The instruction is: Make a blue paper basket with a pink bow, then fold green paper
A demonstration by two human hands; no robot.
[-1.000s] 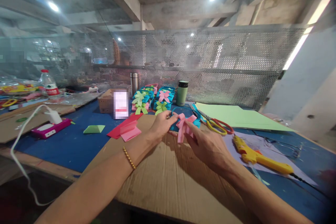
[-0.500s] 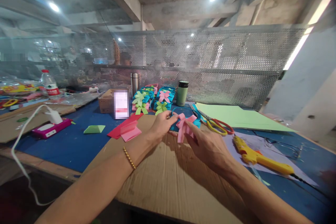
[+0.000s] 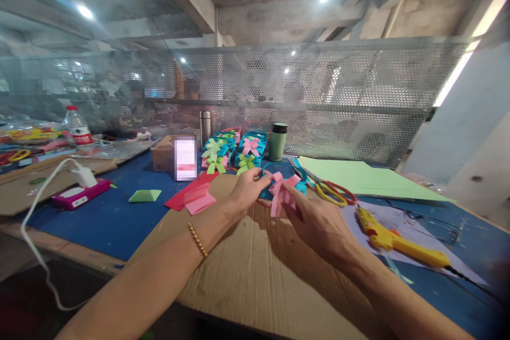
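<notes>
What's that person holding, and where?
A blue craft piece with a pink paper bow. Left grip holds its left side; right grip touches the bow.

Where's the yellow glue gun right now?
In the head view, the yellow glue gun lies on the lilac paper, right of the right hand.

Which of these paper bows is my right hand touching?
The pink bow against the blue piece in your left hand; the other bows, green and pink, sit farther back, untouched.
</notes>
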